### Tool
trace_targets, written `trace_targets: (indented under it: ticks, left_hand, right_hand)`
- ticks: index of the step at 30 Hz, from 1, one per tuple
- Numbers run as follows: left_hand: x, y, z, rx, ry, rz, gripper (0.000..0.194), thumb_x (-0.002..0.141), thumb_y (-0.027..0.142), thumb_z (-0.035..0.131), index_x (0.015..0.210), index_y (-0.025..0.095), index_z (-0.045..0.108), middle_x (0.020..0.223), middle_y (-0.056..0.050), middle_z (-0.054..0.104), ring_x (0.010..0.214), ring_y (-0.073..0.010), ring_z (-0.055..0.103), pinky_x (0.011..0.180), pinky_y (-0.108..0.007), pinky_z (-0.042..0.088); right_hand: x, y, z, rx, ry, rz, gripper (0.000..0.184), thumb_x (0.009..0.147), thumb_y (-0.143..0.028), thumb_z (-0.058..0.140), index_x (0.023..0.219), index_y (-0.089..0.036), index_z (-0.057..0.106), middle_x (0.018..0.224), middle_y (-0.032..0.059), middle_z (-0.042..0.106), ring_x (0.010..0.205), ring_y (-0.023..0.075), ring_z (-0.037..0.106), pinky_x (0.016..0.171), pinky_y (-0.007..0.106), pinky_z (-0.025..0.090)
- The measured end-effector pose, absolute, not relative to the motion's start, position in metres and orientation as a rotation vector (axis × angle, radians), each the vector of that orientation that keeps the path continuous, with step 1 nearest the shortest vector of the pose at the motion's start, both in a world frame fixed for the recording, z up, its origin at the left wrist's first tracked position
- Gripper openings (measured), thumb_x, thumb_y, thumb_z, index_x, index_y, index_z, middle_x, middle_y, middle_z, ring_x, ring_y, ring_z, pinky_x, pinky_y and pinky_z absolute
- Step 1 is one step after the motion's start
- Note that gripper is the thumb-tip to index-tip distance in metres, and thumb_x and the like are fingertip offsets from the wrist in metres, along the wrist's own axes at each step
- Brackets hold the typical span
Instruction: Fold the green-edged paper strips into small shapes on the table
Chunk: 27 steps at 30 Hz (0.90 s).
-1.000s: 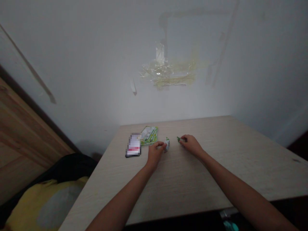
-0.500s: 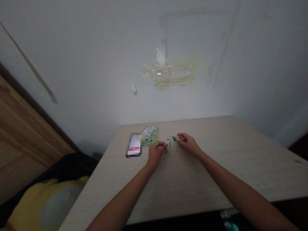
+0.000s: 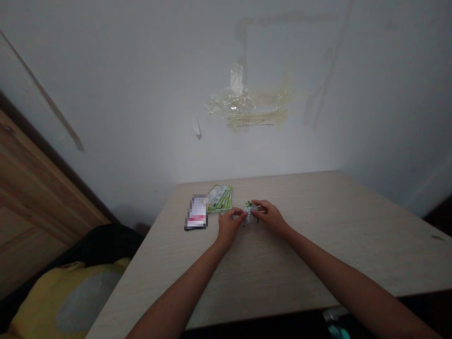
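My left hand (image 3: 229,227) pinches a small white-and-green folded paper piece (image 3: 247,219) between thumb and fingertips, just above the table. Close on its right, my right hand (image 3: 272,218) is closed on a second small green paper piece (image 3: 249,204). The two pieces meet or overlap between my fingertips; whether they are joined cannot be made out. Behind my left hand lies a fanned pile of green-and-white printed papers (image 3: 221,197). A phone (image 3: 197,214) with a blurred-out screen lies at the pile's left.
The pale wooden table (image 3: 318,254) stands against a grey wall with old clear tape (image 3: 235,106) on it. On the left are a wooden panel (image 3: 31,202) and a yellow-and-grey soft item (image 3: 63,296). Something turquoise (image 3: 343,332) shows below the table's front edge.
My right hand has moved left with its green piece, closing the gap to the piece in my left hand. My left hand has barely moved.
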<state>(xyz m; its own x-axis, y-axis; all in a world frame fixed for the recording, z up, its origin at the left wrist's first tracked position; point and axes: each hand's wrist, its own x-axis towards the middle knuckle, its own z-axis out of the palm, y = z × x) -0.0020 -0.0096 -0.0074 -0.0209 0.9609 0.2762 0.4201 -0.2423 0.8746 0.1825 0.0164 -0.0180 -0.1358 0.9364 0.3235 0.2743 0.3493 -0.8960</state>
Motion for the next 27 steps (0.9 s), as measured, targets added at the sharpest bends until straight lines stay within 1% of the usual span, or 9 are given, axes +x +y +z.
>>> trace_targets:
  ticks: [5,8,12,15,18,23,27]
  left_hand:
    - [-0.0018,-0.009,-0.0079,1.695,1.443,1.25,0.024,0.076,0.043,0.063,0.074,0.021,0.071,0.08,-0.002,0.072,0.082,-0.019,0.063,0.085,-0.034,0.043]
    - [-0.0021,-0.0093,-0.008,1.697,1.446,1.252,0.024,0.076,0.043,0.063,0.076,0.02,0.071,0.081,-0.003,0.072,0.083,-0.0191,0.063,0.085,-0.034,0.043]
    - [-0.0021,-0.0102,-0.0076,1.698,1.461,1.263,0.023,0.076,0.043,0.063,0.076,0.021,0.071,0.081,-0.003,0.073,0.083,-0.0195,0.063,0.085,-0.034,0.043]
    - [-0.002,-0.0109,-0.007,1.698,1.467,1.26,0.024,0.076,0.043,0.063,0.078,0.021,0.071,0.082,-0.003,0.073,0.084,-0.0197,0.064,0.086,-0.034,0.043]
    - [-0.002,-0.0111,-0.0065,1.685,1.458,1.273,0.024,0.076,0.043,0.063,0.078,0.021,0.072,0.082,-0.003,0.073,0.084,-0.0198,0.064,0.087,-0.035,0.043]
    - [-0.0021,-0.0113,-0.0065,1.673,1.458,1.283,0.024,0.075,0.043,0.063,0.079,0.021,0.072,0.082,-0.003,0.073,0.084,-0.0196,0.064,0.088,-0.035,0.043]
    - [-0.0023,-0.0113,-0.0065,1.682,1.453,1.288,0.024,0.076,0.042,0.063,0.079,0.021,0.072,0.082,-0.003,0.073,0.083,-0.0195,0.064,0.088,-0.035,0.043]
  right_hand:
    - [0.1821,0.0133,-0.013,-1.086,-1.62,0.917,0.045,0.074,-0.038,0.069,0.115,-0.018,0.066,0.107,0.0101,0.065,0.089,0.0199,0.065,0.08,0.035,0.055]
    - [0.1831,0.0135,-0.0108,-1.069,-1.605,0.982,0.045,0.075,-0.038,0.068,0.115,-0.018,0.067,0.106,0.0103,0.068,0.088,0.0204,0.066,0.081,0.037,0.055]
    - [0.1836,0.0144,-0.0096,-1.054,-1.564,1.076,0.042,0.077,-0.039,0.066,0.114,-0.02,0.069,0.102,0.0087,0.072,0.09,0.0219,0.066,0.082,0.039,0.055]
    - [0.1836,0.0141,-0.0091,-1.027,-1.533,1.141,0.044,0.075,-0.039,0.068,0.114,-0.02,0.069,0.102,0.0082,0.073,0.091,0.0227,0.067,0.082,0.04,0.055]
    - [0.1838,0.0133,-0.009,-1.01,-1.521,1.184,0.047,0.072,-0.039,0.071,0.114,-0.02,0.068,0.101,0.008,0.073,0.09,0.0227,0.067,0.082,0.039,0.055]
    - [0.184,0.0132,-0.0095,-1.013,-1.488,1.226,0.051,0.068,-0.039,0.075,0.114,-0.018,0.067,0.095,0.007,0.072,0.085,0.0209,0.068,0.081,0.037,0.054]
    - [0.1832,0.0126,-0.0096,-1.001,-1.471,1.255,0.054,0.067,-0.039,0.077,0.115,-0.017,0.065,0.091,0.0062,0.072,0.079,0.0189,0.067,0.077,0.034,0.054]
